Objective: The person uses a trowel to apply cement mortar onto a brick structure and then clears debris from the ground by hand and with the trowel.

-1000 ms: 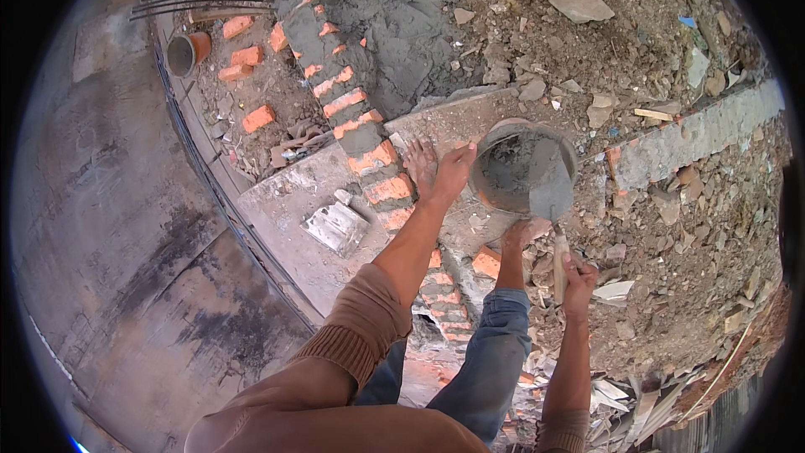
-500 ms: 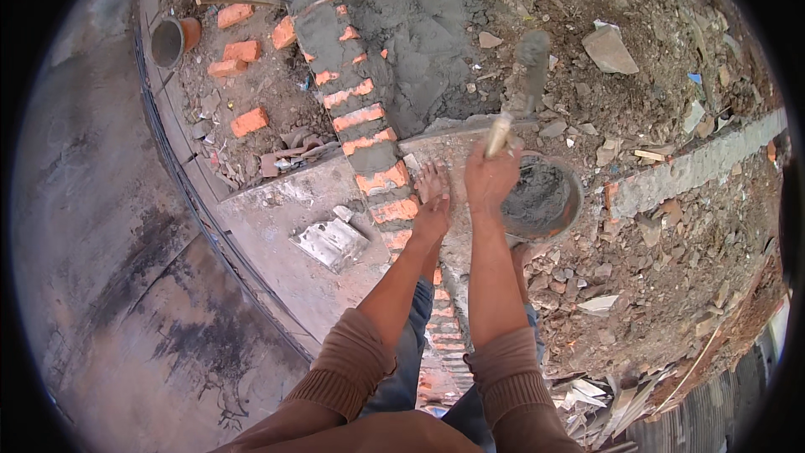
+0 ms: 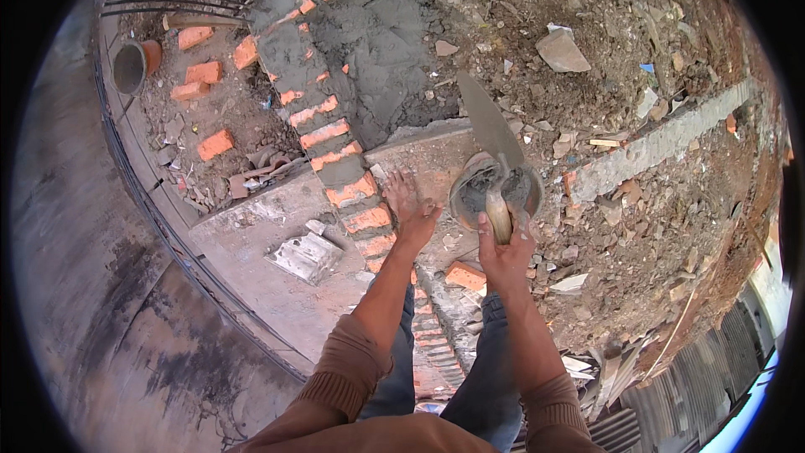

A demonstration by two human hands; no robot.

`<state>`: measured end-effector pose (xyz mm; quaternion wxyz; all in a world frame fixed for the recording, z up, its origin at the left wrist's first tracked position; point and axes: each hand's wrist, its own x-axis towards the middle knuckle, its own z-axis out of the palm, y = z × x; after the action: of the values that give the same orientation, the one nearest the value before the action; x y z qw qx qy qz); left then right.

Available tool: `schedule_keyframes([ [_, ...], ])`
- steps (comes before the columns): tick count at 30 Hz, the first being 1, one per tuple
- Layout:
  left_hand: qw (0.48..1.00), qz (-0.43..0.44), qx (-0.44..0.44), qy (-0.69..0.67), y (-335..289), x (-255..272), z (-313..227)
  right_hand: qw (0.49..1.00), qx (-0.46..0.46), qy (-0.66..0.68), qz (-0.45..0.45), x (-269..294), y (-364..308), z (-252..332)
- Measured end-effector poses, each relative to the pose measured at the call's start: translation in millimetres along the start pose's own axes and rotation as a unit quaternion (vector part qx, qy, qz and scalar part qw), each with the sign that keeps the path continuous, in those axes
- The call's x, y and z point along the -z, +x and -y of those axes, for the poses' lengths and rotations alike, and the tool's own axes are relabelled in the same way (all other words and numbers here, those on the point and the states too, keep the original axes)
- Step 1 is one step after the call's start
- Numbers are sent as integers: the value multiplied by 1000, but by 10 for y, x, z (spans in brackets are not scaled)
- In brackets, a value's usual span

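My right hand (image 3: 506, 256) grips the wooden handle of a pointed trowel (image 3: 488, 117), its thumb lying along the handle. The blade points away from me and slightly left, above the far rim of a round bucket (image 3: 538, 211) of wet grey mortar (image 3: 478, 191). To the left, my left hand (image 3: 421, 223) hangs with loosely bent fingers and nothing visible in them. It overlaps my bare foot (image 3: 401, 187), beside the brick course (image 3: 367, 220); whether they touch I cannot tell. Grey mortar lies between the orange bricks of this course.
Several loose bricks (image 3: 215, 144) and an orange pot (image 3: 151, 57) lie at the far left, below dark rods (image 3: 176, 0). A brick (image 3: 465, 275) rests near my right leg. Rubble (image 3: 604, 243) and a concrete strip (image 3: 662, 143) fill the right. A broken pale slab (image 3: 304, 257) lies left.
My right hand has come back toward me with the trowel, whose blade is now sharp to see above the bucket. My left hand's fingers have loosened. The whole view has shifted somewhat.
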<state>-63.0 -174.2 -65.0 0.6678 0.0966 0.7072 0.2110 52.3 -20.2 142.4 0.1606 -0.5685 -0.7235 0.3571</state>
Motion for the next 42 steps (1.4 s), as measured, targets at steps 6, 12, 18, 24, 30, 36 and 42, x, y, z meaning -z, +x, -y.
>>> schedule_keyframes([
  [6, 968, -42, -69, 236, -71, -327, -676, 924, -27, -274, 265, 904, -754, -1427],
  [12, 829, -290, -226, 422, 288, -715, -636, 853, -123, -343, 373, 574, -381, -2225],
  [18, 924, -258, -94, 265, 529, -459, -205, 906, -87, -135, 393, 193, -778, -2141],
  [24, 929, -155, -112, 316, -110, -1389, -1279, 920, -252, 150, 259, 407, -1117, -2911],
  [30, 942, -129, -166, 262, -123, -1750, -1356, 735, -461, 426, 258, 952, -1207, -2918],
  [36, 943, -190, -172, 211, -16, -1471, -1211, 786, -439, 430, 67, 1179, -1626, -3123],
  [42, 943, -214, -73, 244, 440, -817, -711, 859, -315, 376, -147, 1540, -358, -1905],
])
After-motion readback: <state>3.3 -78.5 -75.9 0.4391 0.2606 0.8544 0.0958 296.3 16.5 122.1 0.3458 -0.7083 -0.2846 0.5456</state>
